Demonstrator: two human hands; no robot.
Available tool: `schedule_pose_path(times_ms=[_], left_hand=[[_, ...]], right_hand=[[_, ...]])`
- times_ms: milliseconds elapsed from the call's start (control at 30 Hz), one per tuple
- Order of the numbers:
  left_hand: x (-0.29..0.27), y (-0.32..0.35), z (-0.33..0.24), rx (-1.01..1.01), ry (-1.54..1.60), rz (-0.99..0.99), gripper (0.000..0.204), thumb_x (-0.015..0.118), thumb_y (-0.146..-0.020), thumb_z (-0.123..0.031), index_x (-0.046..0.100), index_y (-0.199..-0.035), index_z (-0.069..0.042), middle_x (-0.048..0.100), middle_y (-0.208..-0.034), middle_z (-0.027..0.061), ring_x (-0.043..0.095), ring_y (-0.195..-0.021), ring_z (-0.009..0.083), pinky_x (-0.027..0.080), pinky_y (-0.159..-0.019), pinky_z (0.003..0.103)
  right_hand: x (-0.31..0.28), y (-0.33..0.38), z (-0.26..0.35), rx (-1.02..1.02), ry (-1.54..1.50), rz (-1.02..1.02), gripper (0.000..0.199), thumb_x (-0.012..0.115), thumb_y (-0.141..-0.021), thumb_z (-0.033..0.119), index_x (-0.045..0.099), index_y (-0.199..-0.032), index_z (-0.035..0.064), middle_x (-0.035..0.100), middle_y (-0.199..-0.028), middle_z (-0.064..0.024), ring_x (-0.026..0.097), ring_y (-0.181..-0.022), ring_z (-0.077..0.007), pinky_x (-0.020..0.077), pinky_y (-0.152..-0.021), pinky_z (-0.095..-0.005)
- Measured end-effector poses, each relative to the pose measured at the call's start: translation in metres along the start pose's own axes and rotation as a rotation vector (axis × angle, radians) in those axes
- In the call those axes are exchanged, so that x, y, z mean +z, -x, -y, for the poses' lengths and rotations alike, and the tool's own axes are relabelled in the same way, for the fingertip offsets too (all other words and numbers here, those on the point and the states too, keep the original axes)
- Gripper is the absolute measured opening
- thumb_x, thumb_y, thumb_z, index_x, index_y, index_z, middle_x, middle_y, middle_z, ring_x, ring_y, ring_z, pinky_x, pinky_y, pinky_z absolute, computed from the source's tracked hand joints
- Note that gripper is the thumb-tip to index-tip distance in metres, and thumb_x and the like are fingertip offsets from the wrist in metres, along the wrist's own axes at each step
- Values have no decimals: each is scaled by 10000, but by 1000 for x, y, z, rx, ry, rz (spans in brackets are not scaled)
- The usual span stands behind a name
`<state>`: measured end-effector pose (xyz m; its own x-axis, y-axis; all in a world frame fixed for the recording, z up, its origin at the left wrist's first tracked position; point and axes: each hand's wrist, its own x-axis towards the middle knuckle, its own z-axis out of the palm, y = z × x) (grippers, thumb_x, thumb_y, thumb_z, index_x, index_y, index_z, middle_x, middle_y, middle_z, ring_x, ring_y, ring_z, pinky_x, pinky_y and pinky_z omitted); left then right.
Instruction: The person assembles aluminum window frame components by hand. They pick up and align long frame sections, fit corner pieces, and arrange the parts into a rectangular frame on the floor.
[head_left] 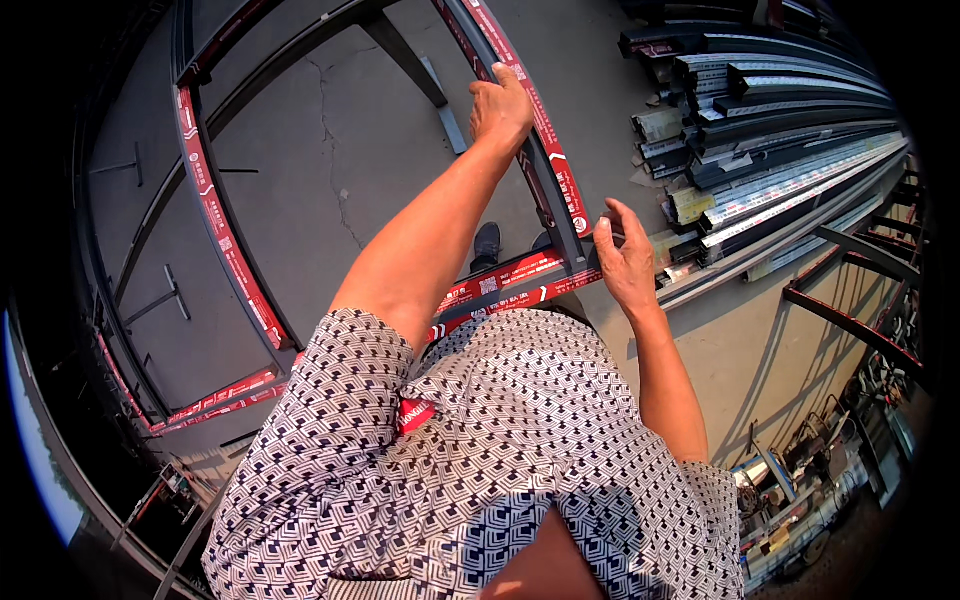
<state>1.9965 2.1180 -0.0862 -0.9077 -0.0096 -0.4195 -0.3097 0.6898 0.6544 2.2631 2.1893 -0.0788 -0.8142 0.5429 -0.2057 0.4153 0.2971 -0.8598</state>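
A large dark aluminium frame [558, 172] with red and white protective film lies in front of me, its near rail against my waist. My left hand [503, 108] is closed over the frame's right-hand bar, some way up from the near corner. Beside that corner my right hand [628, 262] is held with thumb and fingers apart, nothing between them. Its thumb is close to the bar's outer edge; whether it touches cannot be made out. The palm sides of both hands are partly hidden.
Stacked dark and silver metal profiles [790, 150] lie on the right. Another red-filmed frame [850, 320] stands at the far right, above a pile of scrap and tools [800, 500]. Below the frame, stand legs [160, 305] show on the cracked concrete floor [290, 190], near my shoe [486, 245].
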Motion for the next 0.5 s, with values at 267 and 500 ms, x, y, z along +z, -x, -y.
schedule_pose_path(times_ms=[267, 500], left_hand=[[15, -15, 6, 19, -29, -48, 863, 296, -1081, -620, 392, -1384, 182, 613, -1349, 404, 618, -1290, 521, 478, -1106, 537], [24, -23, 14, 17, -4, -105, 836, 384, -1055, -619, 520, -1400, 131, 600, -1402, 398, 575, -1345, 526, 438, -1149, 544]], right_hand=[[-13, -4, -31, 124, -221, 13, 431, 677, -1086, 327, 665, -1351, -12, 753, -1052, -67, 692, -959, -122, 558, -877, -291], [1, 13, -23, 165, -267, 31, 514, 752, -1033, 369, 663, -1363, -15, 739, -1046, -64, 694, -949, -128, 564, -861, -287]])
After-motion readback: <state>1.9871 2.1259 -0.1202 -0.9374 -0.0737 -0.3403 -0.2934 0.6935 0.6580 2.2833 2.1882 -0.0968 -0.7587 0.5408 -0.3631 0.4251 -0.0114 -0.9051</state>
